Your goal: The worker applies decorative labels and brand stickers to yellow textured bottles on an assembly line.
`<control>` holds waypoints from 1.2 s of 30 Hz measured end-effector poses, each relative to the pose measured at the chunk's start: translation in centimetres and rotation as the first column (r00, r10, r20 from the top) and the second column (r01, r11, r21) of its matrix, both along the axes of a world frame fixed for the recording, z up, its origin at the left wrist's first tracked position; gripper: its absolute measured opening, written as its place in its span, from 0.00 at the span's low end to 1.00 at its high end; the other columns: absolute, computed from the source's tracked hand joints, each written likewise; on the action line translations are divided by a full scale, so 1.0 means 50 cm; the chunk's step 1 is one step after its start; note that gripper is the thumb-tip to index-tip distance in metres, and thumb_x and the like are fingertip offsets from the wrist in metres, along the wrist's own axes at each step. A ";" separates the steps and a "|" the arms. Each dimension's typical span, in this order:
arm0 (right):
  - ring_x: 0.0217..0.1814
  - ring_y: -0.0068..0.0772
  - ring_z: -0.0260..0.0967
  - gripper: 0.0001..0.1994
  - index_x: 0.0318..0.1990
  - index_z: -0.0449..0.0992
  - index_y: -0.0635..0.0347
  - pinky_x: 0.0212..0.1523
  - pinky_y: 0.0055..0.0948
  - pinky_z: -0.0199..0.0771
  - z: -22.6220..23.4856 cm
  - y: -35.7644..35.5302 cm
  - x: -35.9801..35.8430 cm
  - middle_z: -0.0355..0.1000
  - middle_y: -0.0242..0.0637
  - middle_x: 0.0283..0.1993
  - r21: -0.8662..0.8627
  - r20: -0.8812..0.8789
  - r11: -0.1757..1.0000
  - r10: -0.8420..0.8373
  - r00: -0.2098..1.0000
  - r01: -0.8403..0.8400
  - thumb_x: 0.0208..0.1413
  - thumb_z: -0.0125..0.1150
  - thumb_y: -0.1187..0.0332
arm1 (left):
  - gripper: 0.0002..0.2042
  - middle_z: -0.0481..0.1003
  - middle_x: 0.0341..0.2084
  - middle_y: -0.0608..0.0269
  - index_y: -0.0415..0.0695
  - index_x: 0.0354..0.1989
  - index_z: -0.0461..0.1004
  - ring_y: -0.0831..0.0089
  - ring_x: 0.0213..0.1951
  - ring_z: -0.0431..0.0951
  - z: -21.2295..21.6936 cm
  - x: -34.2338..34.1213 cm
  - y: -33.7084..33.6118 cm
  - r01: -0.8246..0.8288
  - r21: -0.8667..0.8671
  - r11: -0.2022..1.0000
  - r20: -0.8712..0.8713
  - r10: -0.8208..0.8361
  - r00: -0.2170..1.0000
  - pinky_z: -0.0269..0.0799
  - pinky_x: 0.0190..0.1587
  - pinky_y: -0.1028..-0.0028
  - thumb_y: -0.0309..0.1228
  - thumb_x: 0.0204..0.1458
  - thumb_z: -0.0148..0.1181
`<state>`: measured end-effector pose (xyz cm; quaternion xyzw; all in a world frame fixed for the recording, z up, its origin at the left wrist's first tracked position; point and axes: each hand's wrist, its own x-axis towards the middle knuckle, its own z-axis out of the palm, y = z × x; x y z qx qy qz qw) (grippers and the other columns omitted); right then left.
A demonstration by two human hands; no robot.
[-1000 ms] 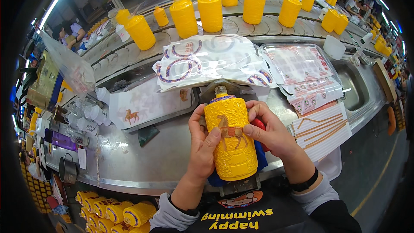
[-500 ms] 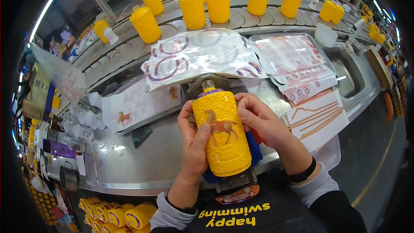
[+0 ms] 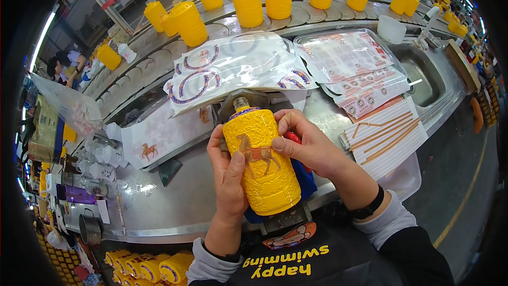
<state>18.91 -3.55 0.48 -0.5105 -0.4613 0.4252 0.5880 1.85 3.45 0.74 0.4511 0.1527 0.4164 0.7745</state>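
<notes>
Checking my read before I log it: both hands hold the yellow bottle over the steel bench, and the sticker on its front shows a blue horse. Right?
Not quite. The head view shows both the left hand and the right hand on the yellow bottle over the steel bench, but the horse sticker is brown-orange, not blue.
</notes>
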 end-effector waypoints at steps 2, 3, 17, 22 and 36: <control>0.50 0.19 0.59 0.13 0.42 0.64 0.57 0.51 0.20 0.64 -0.004 0.001 0.001 0.56 0.33 0.57 0.013 -0.008 1.000 -0.001 1.000 0.001 0.59 0.63 0.64 | 0.31 0.58 0.59 0.51 0.44 0.67 0.42 0.63 0.59 0.65 -0.001 0.000 0.001 -0.004 0.005 1.000 -0.006 0.004 1.000 0.63 0.62 0.64 0.33 0.61 0.51; 0.50 0.19 0.59 0.13 0.42 0.64 0.57 0.51 0.20 0.64 -0.003 0.001 0.000 0.56 0.33 0.57 0.012 -0.009 1.000 0.001 1.000 -0.001 0.59 0.63 0.64 | 0.30 0.59 0.59 0.50 0.44 0.66 0.43 0.61 0.59 0.66 -0.002 0.000 0.000 -0.023 0.034 0.999 -0.038 0.024 0.999 0.64 0.61 0.63 0.35 0.61 0.51; 0.51 0.20 0.58 0.12 0.41 0.64 0.56 0.50 0.20 0.64 0.003 0.002 -0.003 0.55 0.33 0.57 -0.025 -0.031 1.000 -0.003 1.000 0.002 0.61 0.60 0.62 | 0.32 0.58 0.59 0.51 0.44 0.67 0.42 0.63 0.59 0.65 -0.001 -0.003 0.000 -0.013 0.005 1.000 -0.027 0.014 1.000 0.64 0.61 0.64 0.34 0.60 0.52; 0.53 0.23 0.57 0.13 0.39 0.65 0.56 0.55 0.22 0.61 0.002 0.005 -0.003 0.56 0.35 0.57 -0.004 0.025 1.000 -0.020 0.999 0.020 0.59 0.62 0.61 | 0.32 0.58 0.59 0.51 0.44 0.67 0.42 0.63 0.59 0.66 -0.001 -0.001 0.000 -0.020 0.012 1.000 -0.029 0.020 0.999 0.64 0.61 0.64 0.35 0.61 0.52; 0.49 0.21 0.66 0.09 0.45 0.67 0.60 0.47 0.21 0.70 0.009 -0.005 0.016 0.61 0.39 0.59 -0.050 -0.137 0.999 -0.023 0.990 0.017 0.61 0.58 0.69 | 0.32 0.58 0.59 0.51 0.44 0.67 0.42 0.63 0.59 0.65 0.002 0.002 0.000 -0.031 0.018 0.999 -0.048 0.032 0.998 0.64 0.61 0.64 0.35 0.60 0.53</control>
